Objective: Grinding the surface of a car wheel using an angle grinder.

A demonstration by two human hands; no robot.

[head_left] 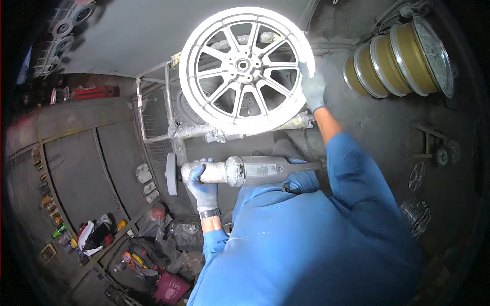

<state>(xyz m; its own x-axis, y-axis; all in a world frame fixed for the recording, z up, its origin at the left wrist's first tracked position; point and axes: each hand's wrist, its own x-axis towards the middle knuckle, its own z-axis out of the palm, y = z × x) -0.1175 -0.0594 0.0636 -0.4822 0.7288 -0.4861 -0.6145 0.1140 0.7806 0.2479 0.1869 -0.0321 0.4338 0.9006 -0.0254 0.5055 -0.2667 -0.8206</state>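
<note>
A silvery multi-spoke alloy wheel (243, 65) lies on a paint-crusted metal stand (191, 132), brightly lit on its face. At its right edge is my right hand (312, 87) in a grey glove, with the fingers closed over the rim. Nearer my body, my left hand (205, 189), also gloved, is wrapped around the pale front part of a large straight grinder (255, 171). The tool lies level across my waist. A thick grey disc (171, 174) sits at its left end, apart from the wheel. The grinder's rear end is near my right side.
Gold and silver wheel barrels (403, 61) are stacked at the far right. A wire-mesh frame (155, 102) stands left of the stand. Bags and loose items (148, 255) crowd the lower left. More wheels (416, 217) lie on the right.
</note>
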